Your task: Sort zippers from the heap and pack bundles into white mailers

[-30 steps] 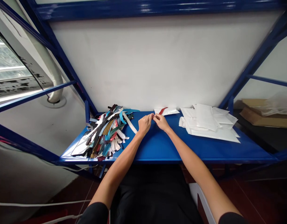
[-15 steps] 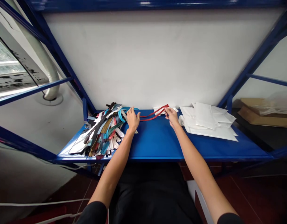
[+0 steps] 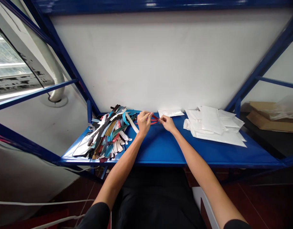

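A thin red zipper [image 3: 155, 118] stretches in a narrow loop between my two hands, above the blue shelf [image 3: 165, 149]. My left hand [image 3: 144, 122] is closed on its left part, with the fingers bent over it. At the right end, my right hand [image 3: 168, 124] pinches the strip between thumb and fingertips. Left of my left hand lies a heaped pile of zippers [image 3: 105, 133] in many colours. A pale zipper [image 3: 132, 124] and a bright blue one stick out of that pile, close to my left wrist.
A stack of white plastic packets [image 3: 210, 127] lies on the right side of the shelf. One flat white packet [image 3: 170, 113] rests against the back panel [image 3: 146, 63]. Blue frame posts flank both sides. An opened cardboard box [image 3: 272, 119] stands farther right.
My left hand has moved right, from open beside the pile to closed on the red zipper. My right hand has come slightly left and lower, still pinching the end.
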### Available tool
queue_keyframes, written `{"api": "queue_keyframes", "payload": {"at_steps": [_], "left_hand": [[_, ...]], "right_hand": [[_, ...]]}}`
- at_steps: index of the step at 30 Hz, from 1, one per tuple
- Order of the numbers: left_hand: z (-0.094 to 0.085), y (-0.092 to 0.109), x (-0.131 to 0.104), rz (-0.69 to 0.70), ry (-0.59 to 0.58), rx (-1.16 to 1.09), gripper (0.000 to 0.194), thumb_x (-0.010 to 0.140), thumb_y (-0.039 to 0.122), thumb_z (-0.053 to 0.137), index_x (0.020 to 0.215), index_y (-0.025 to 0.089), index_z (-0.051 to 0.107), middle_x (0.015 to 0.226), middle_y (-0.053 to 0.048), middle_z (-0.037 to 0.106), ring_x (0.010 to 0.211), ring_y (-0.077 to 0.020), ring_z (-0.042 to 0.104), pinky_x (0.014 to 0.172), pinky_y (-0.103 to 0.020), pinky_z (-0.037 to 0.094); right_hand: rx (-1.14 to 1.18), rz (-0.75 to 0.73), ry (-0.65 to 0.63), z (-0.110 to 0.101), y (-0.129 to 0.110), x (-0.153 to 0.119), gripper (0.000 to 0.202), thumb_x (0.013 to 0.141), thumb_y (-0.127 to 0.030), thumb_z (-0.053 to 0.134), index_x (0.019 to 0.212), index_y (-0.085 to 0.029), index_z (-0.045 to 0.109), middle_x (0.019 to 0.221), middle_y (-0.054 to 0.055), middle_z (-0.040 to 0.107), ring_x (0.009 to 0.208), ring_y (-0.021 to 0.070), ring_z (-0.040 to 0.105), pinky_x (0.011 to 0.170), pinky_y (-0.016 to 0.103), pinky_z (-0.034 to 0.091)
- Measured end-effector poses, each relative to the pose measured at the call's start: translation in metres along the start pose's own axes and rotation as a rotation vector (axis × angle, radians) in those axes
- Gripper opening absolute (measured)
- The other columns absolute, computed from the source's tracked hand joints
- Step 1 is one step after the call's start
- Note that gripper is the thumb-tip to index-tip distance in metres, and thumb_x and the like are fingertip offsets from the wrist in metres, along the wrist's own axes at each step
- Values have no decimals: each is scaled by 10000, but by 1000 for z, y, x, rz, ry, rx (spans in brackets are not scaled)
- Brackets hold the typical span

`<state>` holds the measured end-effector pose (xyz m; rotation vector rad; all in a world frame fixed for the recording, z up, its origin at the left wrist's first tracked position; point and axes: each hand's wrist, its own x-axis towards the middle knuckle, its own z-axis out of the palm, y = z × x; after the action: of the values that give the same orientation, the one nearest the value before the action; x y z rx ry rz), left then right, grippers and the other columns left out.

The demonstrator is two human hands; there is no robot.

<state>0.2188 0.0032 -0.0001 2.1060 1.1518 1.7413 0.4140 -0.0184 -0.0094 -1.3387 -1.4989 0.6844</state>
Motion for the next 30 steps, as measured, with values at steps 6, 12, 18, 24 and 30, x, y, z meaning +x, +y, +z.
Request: {"api": "queue_keyframes", "payload": {"at_steps": [6,12,18,24,30], "left_hand": [[-37,-21,24,-300,450,42,491,1135,496,443,987,174,783,1011,-81,664,950,-202,640,926,-326,482],[-41,-46,18,-363,140,515,481,1035,439,633,1414,144,612,1542,-239,543,1461,-423,448,1172,-531,407],[-68,-80,19,-500,63,281,246,928,166,600,1140,114,714,1259,-265,707,1377,-461,548,1179,-650,385],[-40,-68,25,-409,-29,-92,266,911,215,680,1170,191,735,1128,-110,789,1081,-267,725,1044,-436,553],[18,-38,0,-468,-228,-470,329,755,407,877,940,158,766,812,-59,760,765,-210,723,749,-324,579]], "right_hand": [[-345,174,115,-57,7,5,122,907,-314,627,826,-230,663,880,49,741,817,220,631,744,305,451],[-533,330,-158,-90,10,-9,200,859,-300,779,695,-195,729,745,81,753,639,214,652,688,332,464],[-649,215,-21,-90,1,-7,529,1075,-554,526,761,-176,722,746,155,737,835,303,712,779,363,468],[-502,-53,-137,-23,-15,-13,441,1096,-540,519,927,-219,768,867,72,787,815,227,722,734,292,463],[-372,-147,-135,53,-6,-24,253,1018,-391,692,1194,-208,694,1078,57,807,815,189,730,730,275,505]]}}
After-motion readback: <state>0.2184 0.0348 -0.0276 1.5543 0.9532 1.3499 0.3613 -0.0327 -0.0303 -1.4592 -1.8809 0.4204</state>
